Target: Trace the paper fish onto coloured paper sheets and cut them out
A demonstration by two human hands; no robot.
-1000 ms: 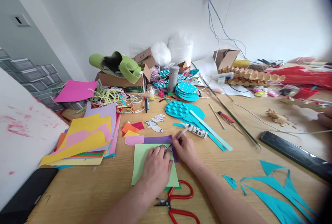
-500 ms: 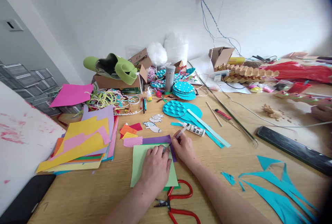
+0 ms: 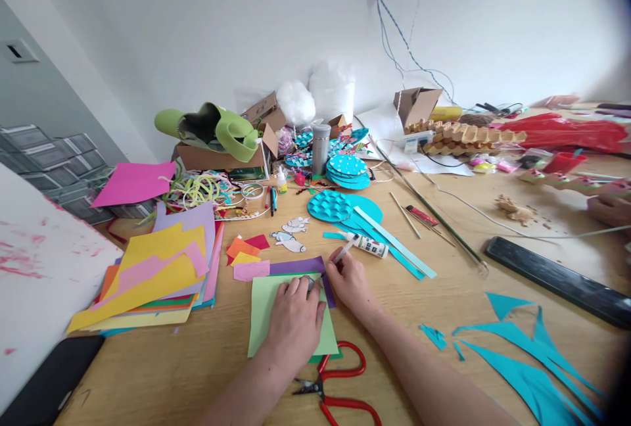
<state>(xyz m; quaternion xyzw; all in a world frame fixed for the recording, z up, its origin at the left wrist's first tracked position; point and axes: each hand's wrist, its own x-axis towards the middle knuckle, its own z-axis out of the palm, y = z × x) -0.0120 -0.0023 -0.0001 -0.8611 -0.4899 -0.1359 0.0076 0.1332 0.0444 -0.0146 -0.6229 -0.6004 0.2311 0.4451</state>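
Worktop [image 3: 197, 373], wooden, viewed from the room. Left hand [image 3: 296, 317] lies palm down on a pale green, roughly square sheet of paper [image 3: 263, 314], its fingers extended and slightly apart, their tips at a small greyish cut-out [image 3: 318, 279] near the sheet's upper right corner — mostly covered, details unclear. Right hand [image 3: 351, 281]: fingers closed narrow around a slim whitish pen [image 3: 345, 250], held tilted, its dark tip down beside the cut-out.

Purple paper [image 3: 296, 265] shows along the sheet's top and right edges; a pink paper piece [image 3: 251, 271] adjoins at upper left. Red-handled metal scissors [image 3: 321, 388] rest open just below the sheet. Beyond it lie two fish-shaped paper cut-outs [image 3: 289, 242]; a white glue bottle [image 3: 373, 246] lies on its side past the right hand. Another person's hand [image 3: 610, 209] shows at the far right edge — blurred.
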